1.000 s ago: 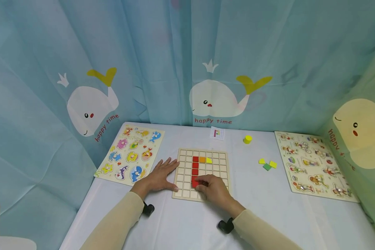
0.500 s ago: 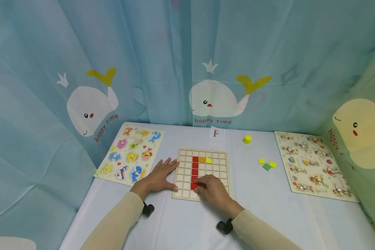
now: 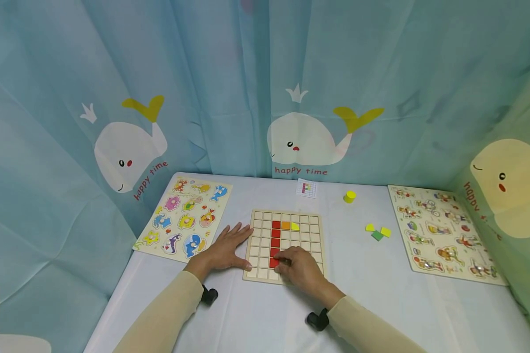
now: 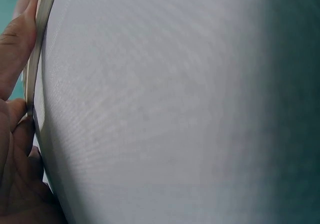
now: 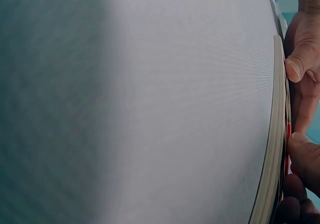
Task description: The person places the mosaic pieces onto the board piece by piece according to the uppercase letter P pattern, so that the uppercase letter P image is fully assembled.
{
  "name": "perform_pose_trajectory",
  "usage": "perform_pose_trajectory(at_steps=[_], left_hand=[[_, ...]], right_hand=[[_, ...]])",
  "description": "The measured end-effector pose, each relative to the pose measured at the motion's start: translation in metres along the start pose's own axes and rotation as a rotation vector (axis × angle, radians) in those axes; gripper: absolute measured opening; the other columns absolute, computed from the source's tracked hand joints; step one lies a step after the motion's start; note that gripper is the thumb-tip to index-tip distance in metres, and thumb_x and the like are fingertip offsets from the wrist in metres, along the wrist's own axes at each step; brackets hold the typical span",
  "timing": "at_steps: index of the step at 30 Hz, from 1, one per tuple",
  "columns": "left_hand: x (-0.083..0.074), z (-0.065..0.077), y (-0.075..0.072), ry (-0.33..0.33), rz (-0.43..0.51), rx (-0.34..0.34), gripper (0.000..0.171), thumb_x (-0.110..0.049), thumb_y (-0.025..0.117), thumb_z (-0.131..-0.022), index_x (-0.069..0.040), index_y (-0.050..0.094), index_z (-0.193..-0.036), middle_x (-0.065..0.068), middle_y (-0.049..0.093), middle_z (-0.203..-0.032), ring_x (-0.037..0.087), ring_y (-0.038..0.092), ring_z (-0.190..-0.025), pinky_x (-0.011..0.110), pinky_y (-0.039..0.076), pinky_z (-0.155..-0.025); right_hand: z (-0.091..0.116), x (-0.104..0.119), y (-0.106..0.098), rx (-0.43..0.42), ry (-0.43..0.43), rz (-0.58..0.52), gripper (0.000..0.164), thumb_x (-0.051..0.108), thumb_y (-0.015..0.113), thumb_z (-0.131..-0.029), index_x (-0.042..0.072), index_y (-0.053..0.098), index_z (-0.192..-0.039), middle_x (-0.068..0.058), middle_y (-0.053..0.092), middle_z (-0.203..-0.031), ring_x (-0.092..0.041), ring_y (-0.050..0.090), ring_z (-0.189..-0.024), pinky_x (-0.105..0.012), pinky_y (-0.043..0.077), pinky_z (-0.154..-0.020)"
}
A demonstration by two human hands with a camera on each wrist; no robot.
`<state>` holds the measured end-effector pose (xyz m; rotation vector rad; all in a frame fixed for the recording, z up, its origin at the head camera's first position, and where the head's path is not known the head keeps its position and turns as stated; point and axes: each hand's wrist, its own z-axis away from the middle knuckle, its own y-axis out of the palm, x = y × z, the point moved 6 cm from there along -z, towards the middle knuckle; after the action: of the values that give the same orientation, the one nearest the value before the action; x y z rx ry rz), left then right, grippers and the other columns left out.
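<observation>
A square wooden grid board [image 3: 257,275] lies flat on the table. Red square tiles [image 3: 276,242] run down one column of it, with an orange tile [image 3: 286,225] and a yellow tile [image 3: 295,226] beside the top one. My right hand [image 3: 304,269] has its curled thumb and index finger at the lowest red tile [image 3: 274,263], pinching at its right side; the right wrist view shows the thumb at the red edge [image 5: 288,134]. Fingers spread, my left hand [image 3: 225,250] rests against the board's left edge, its thumb over the border in the left wrist view.
A sea-animal peg puzzle [image 3: 172,230] lies on the left, a figure puzzle [image 3: 437,230] on the right. Loose yellow and green pieces [image 3: 377,236] sit right of the board. Behind it are a yellow cylinder [image 3: 350,197] and a small pattern card [image 3: 306,188]. Curtains surround the table.
The lowest red tile has shifted slightly toward me, into line with the column, and my right hand moved a little left with it. In the last half second nothing visibly moves. My left hand stays still.
</observation>
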<state>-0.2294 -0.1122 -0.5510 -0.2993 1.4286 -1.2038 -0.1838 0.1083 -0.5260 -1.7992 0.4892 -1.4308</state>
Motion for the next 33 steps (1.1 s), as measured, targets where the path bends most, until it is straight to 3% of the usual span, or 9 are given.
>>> perform_pose_trajectory(at_steps=[8, 16, 24, 33], left_hand=[[0.000, 0.000, -0.001, 0.000, 0.004, 0.001, 0.112, -0.052, 0.090, -0.078, -0.022, 0.030, -0.168, -0.006, 0.021, -0.177, 0.020, 0.005, -0.166, 0.045, -0.002, -0.136], [-0.001, 0.000, 0.000, 0.014, -0.005, 0.005, 0.113, -0.050, 0.090, -0.079, -0.019, 0.029, -0.168, -0.002, 0.022, -0.177, 0.023, 0.006, -0.166, 0.046, -0.001, -0.137], [-0.001, -0.001, 0.000, 0.018, -0.007, 0.002, 0.113, -0.050, 0.090, -0.079, -0.017, 0.029, -0.168, 0.000, 0.023, -0.177, 0.024, 0.006, -0.166, 0.046, -0.002, -0.137], [0.001, -0.001, 0.001, -0.007, -0.007, 0.001, 0.113, -0.052, 0.090, -0.078, -0.023, 0.028, -0.169, -0.006, 0.020, -0.177, 0.019, 0.004, -0.166, 0.043, -0.002, -0.136]], right_hand=[[0.000, -0.002, 0.000, -0.016, 0.014, -0.028, 0.021, 0.015, 0.087, -0.086, 0.013, 0.082, -0.106, 0.005, 0.075, -0.102, -0.009, 0.060, -0.091, -0.027, 0.055, -0.078], [-0.003, -0.011, -0.011, -0.048, 0.128, -0.153, 0.019, 0.011, 0.083, -0.090, 0.011, 0.080, -0.109, 0.005, 0.069, -0.094, -0.009, 0.059, -0.082, -0.022, 0.053, -0.069], [-0.007, -0.030, -0.048, -0.116, 0.188, -0.185, 0.026, 0.012, 0.077, -0.096, 0.004, 0.076, -0.121, -0.007, 0.071, -0.106, -0.018, 0.060, -0.092, -0.023, 0.053, -0.071], [-0.001, -0.083, -0.095, -0.245, 0.286, -0.133, 0.033, 0.016, 0.074, -0.099, 0.003, 0.072, -0.129, -0.016, 0.072, -0.114, -0.026, 0.062, -0.098, -0.019, 0.050, -0.068]])
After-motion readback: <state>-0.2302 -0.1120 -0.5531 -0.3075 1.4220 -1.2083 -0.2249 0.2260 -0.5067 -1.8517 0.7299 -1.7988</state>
